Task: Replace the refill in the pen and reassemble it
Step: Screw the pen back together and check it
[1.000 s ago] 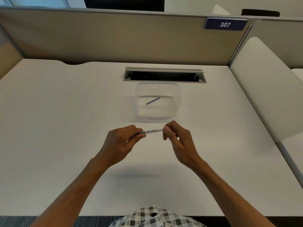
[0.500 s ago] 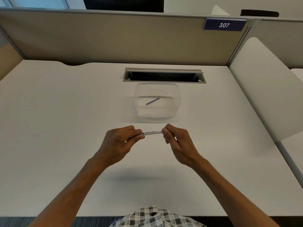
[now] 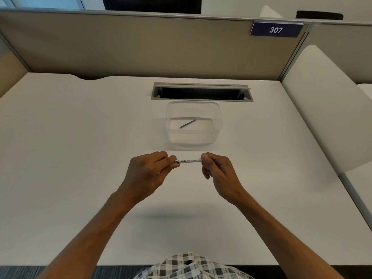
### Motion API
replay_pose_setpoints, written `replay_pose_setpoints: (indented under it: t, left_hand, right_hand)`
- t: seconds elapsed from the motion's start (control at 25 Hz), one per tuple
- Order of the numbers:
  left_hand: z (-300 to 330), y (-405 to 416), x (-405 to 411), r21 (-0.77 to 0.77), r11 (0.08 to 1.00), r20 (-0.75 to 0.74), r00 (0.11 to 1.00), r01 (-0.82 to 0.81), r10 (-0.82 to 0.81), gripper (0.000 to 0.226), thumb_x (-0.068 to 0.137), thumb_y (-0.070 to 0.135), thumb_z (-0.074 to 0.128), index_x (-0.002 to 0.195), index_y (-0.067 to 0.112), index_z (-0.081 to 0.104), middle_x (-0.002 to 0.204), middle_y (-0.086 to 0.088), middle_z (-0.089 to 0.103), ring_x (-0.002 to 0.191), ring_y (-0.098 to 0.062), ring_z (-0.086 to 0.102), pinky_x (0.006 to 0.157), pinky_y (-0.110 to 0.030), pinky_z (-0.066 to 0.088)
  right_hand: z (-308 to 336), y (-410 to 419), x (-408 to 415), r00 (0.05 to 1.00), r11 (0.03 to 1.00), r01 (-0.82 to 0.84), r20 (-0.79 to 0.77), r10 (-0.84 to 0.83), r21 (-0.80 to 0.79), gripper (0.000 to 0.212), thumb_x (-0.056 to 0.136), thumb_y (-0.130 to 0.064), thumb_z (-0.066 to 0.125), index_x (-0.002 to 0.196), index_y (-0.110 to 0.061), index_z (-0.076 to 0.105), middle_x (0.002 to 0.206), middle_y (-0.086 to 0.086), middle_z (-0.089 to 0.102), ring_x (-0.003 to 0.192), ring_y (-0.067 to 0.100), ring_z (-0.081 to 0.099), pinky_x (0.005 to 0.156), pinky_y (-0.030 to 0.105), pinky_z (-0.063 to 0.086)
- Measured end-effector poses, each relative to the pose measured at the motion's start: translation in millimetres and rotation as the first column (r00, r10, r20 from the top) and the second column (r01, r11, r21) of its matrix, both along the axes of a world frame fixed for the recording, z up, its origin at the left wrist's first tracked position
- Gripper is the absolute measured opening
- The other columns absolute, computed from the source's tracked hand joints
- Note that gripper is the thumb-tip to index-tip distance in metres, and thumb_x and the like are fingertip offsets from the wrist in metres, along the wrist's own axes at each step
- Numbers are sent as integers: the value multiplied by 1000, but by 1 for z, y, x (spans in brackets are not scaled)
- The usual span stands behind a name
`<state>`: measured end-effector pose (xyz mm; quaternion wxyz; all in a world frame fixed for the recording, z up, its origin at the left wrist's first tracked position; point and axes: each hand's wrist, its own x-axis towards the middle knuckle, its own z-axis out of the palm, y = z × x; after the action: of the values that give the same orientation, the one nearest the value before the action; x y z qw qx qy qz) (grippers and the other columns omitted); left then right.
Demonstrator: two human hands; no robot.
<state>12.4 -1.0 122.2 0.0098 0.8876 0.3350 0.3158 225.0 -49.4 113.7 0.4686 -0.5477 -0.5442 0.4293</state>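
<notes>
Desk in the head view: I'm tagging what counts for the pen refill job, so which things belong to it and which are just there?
Belongs to the job:
- white board pen, held level by the left hand and right hand
- thin dark refill lying in the clear container

Just there:
- cable slot in the desk
- number sign 307 on the partition

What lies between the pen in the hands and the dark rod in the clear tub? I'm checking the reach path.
In the head view, only bare white desk and the clear tub's near wall separate the pen from the rod.
</notes>
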Motion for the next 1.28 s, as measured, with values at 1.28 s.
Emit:
replay_pose_setpoints:
  t: [1.28]
  left_hand:
    - [-24, -11, 22, -440, 896, 318, 944, 65, 87, 23, 96, 30, 51, 105, 13, 63, 76, 20, 52, 65, -14, 55, 59, -23, 46]
  right_hand:
    - [7, 7, -36, 830, 927, 346, -414, -375, -145, 12, 88, -18, 69, 99, -18, 76, 82, -12, 77, 83, 6, 72, 65, 17, 53]
